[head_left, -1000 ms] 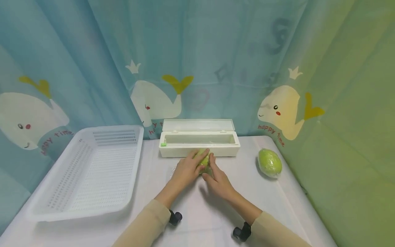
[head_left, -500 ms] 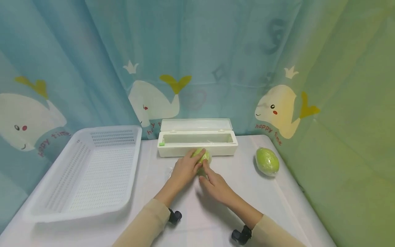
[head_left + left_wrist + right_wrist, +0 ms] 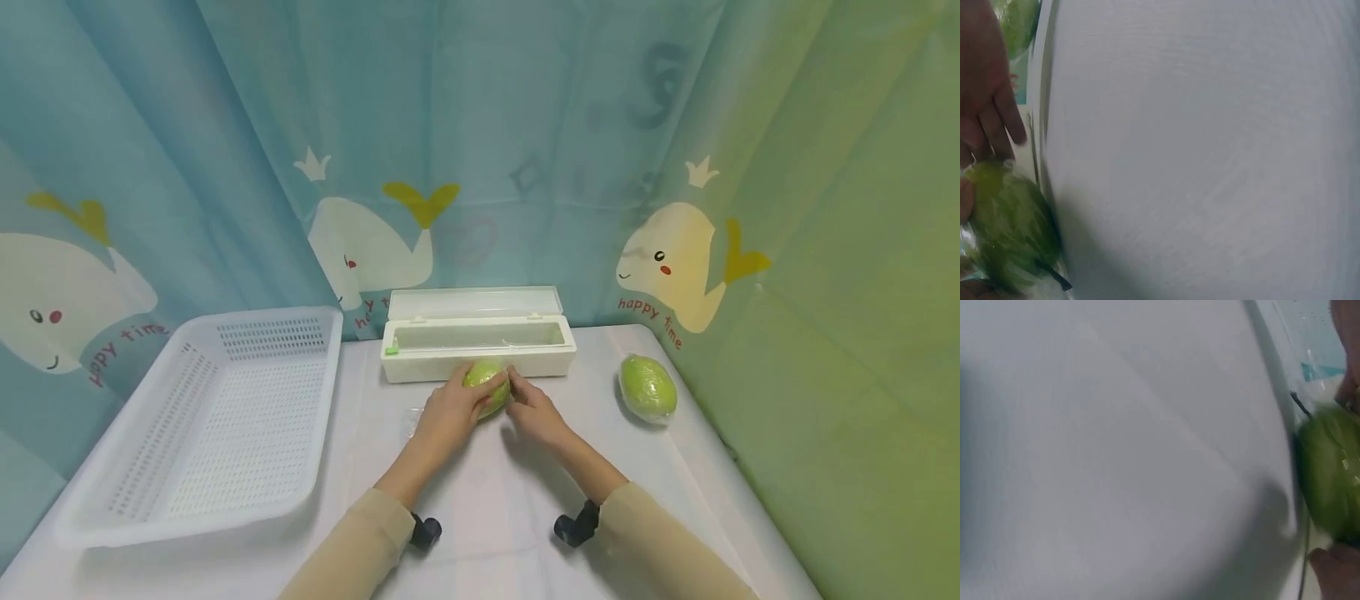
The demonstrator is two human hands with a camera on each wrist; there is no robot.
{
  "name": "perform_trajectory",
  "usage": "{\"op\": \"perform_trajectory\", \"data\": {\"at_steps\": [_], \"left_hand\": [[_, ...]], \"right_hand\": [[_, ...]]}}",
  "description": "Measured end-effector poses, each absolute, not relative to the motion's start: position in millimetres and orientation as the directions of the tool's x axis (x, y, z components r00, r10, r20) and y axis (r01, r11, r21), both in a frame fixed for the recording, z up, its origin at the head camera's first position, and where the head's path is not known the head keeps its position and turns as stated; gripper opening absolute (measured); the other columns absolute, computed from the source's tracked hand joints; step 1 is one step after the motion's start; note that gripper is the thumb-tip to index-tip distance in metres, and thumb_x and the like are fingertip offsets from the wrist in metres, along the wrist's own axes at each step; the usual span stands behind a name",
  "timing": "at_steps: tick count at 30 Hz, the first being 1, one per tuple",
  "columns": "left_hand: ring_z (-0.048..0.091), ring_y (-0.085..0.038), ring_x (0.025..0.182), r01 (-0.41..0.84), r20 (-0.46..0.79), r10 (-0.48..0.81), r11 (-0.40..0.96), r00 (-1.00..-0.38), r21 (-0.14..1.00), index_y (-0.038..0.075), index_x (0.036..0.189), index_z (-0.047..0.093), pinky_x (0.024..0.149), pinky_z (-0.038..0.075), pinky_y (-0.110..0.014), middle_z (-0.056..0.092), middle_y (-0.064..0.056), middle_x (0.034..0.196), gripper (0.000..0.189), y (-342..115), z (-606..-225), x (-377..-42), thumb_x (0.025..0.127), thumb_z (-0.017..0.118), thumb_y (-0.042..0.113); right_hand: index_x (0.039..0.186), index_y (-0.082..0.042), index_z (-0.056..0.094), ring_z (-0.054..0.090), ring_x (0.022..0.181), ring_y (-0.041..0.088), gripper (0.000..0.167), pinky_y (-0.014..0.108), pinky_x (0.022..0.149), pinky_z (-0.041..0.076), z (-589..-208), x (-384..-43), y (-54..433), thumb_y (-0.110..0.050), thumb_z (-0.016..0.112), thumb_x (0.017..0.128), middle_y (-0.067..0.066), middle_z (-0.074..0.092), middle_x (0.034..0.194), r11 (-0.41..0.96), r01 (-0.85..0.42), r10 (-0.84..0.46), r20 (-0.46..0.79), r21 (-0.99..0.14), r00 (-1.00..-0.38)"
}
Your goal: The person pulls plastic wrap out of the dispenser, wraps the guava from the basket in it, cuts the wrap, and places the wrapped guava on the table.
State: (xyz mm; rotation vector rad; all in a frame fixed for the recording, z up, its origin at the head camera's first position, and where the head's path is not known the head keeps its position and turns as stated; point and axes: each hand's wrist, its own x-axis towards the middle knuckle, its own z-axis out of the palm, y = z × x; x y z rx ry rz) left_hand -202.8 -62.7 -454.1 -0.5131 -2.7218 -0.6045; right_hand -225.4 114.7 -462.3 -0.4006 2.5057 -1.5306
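Note:
A green pear (image 3: 484,372) in clear plastic wrap sits in front of the white box, between both hands. My left hand (image 3: 447,418) grips it from the left, thumb and fingers around its sides. At its right end, my right hand (image 3: 536,414) touches it with fingertips, the fingers fairly straight in the left wrist view. The wrapped pear (image 3: 1013,219) shows its dark stem there, pointing away from the right hand. A loose bit of clear film (image 3: 411,420) lies by the left hand. A second wrapped green pear (image 3: 647,388) lies on the right.
The long white box (image 3: 420,367), its lid raised, stands at the back; a small green piece is at its left end. A white slotted basket (image 3: 318,467) occupies the left side. Curtains with whales hang behind and to the right of the white-covered table (image 3: 480,533).
The pear has been turned in my left hand, and its film looks closer around it. My right hand has shifted slightly up and to the right along its side.

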Motion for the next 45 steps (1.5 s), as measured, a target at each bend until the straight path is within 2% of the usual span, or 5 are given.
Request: {"op": "perform_trajectory", "data": {"at_steps": [17, 24, 29, 37, 45], "left_hand": [[0.068, -0.044, 0.090, 0.381, 0.406, 0.231, 0.860, -0.884, 0.340, 0.038, 0.133, 0.064, 0.070, 0.058, -0.051, 0.055, -0.023, 0.140, 0.040, -57, -453, -201, 0.093, 0.067, 0.031], [0.066, -0.042, 0.106, 0.350, 0.336, 0.221, 0.849, -0.916, 0.395, 0.036, 0.155, 0.034, 0.080, 0.057, -0.053, 0.052, -0.018, 0.145, 0.072, -57, -452, -202, 0.093, 0.069, 0.029], [0.056, -0.034, 0.128, 0.336, 0.261, 0.236, 0.820, -0.936, 0.464, 0.023, 0.161, -0.002, 0.101, 0.049, -0.049, 0.052, -0.009, 0.148, 0.108, -60, -450, -202, 0.087, 0.076, 0.024], [0.043, -0.036, 0.139, 0.378, 0.226, 0.304, 0.728, -0.926, 0.572, 0.017, 0.161, -0.005, 0.115, 0.031, -0.056, 0.034, 0.000, 0.159, 0.114, -70, -451, -203, 0.083, 0.079, 0.017], [0.029, -0.042, 0.146, 0.284, 0.193, 0.209, 0.673, -0.959, 0.683, 0.006, 0.160, 0.008, 0.118, 0.027, -0.054, 0.026, -0.019, 0.161, 0.105, -73, -457, -195, 0.083, 0.079, 0.022]], "right_hand": [[0.156, 0.006, 0.008, 0.016, 0.149, 0.039, 0.085, 0.053, 0.121, 0.017, -458, -176, 95, -0.001, 0.048, 0.081, 0.023, 0.006, 0.163, 0.496, -0.204, -0.356, 0.016, -0.844, -0.934], [0.143, -0.004, 0.050, 0.060, 0.125, 0.035, 0.060, 0.049, 0.102, 0.049, -439, -173, 118, 0.004, 0.055, 0.084, 0.016, 0.059, 0.139, 0.435, -0.291, -0.319, 0.157, -0.852, -0.935], [0.141, -0.011, 0.053, 0.056, 0.129, 0.034, 0.067, 0.051, 0.099, 0.051, -436, -199, 136, 0.001, 0.074, 0.079, 0.013, 0.056, 0.142, 0.624, -0.467, -0.337, 0.323, -0.627, -0.884], [0.160, -0.015, 0.018, 0.034, 0.146, 0.034, 0.107, 0.051, 0.113, 0.036, -436, -230, 131, -0.008, 0.085, 0.077, 0.012, 0.027, 0.163, 0.625, -0.657, -0.641, 0.204, -0.422, -0.740], [0.151, -0.019, 0.044, 0.057, 0.126, 0.035, 0.084, 0.048, 0.101, 0.049, -445, -228, 129, -0.019, 0.085, 0.079, 0.013, 0.050, 0.149, 0.652, -0.709, -0.670, 0.234, -0.267, -0.704]]}}
